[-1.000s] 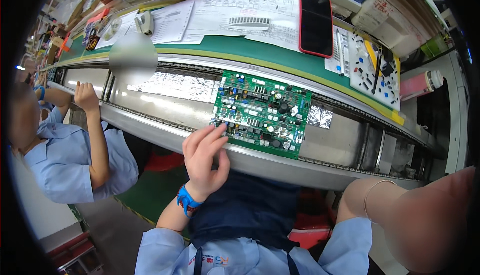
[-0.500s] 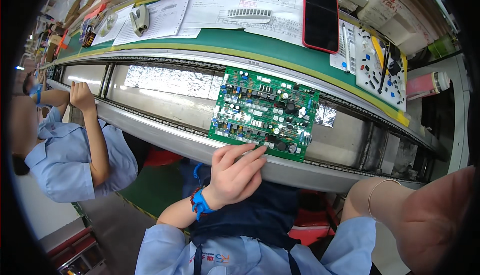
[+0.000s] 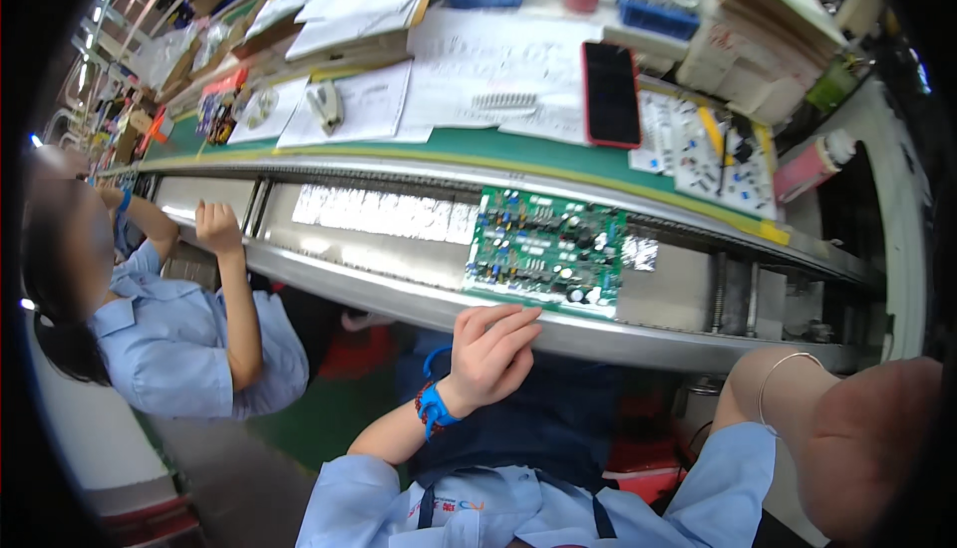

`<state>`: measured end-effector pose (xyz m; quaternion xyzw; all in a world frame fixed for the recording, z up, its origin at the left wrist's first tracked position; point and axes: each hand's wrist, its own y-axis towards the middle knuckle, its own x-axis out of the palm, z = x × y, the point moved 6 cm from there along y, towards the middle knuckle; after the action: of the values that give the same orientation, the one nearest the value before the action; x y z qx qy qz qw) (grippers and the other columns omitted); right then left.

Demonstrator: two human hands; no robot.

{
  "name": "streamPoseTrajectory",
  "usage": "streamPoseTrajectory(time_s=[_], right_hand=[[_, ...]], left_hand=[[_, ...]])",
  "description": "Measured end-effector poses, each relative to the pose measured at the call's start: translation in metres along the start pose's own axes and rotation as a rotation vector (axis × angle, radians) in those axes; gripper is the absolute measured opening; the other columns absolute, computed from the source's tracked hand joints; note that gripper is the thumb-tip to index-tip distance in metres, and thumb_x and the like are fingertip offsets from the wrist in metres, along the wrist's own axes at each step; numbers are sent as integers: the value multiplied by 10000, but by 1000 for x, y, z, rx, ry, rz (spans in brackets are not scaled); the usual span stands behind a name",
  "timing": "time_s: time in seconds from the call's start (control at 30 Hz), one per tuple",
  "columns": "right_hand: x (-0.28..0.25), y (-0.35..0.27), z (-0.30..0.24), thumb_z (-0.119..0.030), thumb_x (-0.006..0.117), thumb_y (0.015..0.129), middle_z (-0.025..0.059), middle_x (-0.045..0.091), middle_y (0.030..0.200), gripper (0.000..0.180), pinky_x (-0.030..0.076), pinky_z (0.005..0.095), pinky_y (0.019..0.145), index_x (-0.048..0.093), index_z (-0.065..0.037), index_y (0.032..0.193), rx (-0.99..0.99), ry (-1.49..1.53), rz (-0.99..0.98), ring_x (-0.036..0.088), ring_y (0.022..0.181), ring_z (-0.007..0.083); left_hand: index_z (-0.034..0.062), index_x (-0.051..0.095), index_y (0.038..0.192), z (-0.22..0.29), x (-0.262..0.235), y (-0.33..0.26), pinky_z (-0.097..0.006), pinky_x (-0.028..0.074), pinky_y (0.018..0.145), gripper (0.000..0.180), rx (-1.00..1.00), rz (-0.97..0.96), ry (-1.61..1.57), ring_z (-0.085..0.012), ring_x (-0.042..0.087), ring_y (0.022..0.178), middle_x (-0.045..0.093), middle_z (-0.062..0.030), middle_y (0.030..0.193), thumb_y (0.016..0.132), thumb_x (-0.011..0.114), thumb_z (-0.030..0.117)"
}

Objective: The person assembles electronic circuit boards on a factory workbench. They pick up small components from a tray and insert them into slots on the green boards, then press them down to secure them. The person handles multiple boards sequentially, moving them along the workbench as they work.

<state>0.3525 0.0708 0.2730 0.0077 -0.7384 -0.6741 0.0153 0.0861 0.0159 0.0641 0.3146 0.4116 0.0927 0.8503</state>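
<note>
A green circuit board (image 3: 544, 251) with many small parts lies across the two metal rails of the conveyor (image 3: 399, 294) in front of me. My left hand (image 3: 490, 354), with a blue wrist strap, rests at the near rail just below the board, fingers loosely curled and empty. Only my right forearm and elbow (image 3: 847, 428) show at the lower right, with a thin bracelet on it. The right hand itself is out of the picture.
A co-worker in a light blue shirt (image 3: 169, 339) sits at my left with a hand (image 3: 214, 224) on the conveyor. Behind the rails, a green bench holds papers (image 3: 498, 59), a red-cased phone (image 3: 610, 94), a stapler (image 3: 324, 104), blue bins (image 3: 653, 14) and a pink bottle (image 3: 809, 164).
My left hand has drawn back from the board's near-left edge to below the near rail. The view has tilted so the board sits higher and further right.
</note>
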Motion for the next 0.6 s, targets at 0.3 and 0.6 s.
streamPoseTrajectory(time_s=[0.3,0.6], right_hand=[[-48,-10,-14,10,531,906,111,559,1121,333,493,264,761,442,-5,1227,338,-695,-122,618,864,153],[-208,-261,-49,-309,539,940,159,578,794,311,445,401,653,526,1,950,1467,-1168,-659,557,709,245]], left_hand=[[47,639,950,19,-10,-6,-375,426,841,302,87,108,-95,-282,592,961,667,-95,1038,671,611,-64],[51,637,985,-8,-22,-9,-383,413,887,329,23,220,-70,-297,556,1037,646,-87,1076,680,608,-69]])
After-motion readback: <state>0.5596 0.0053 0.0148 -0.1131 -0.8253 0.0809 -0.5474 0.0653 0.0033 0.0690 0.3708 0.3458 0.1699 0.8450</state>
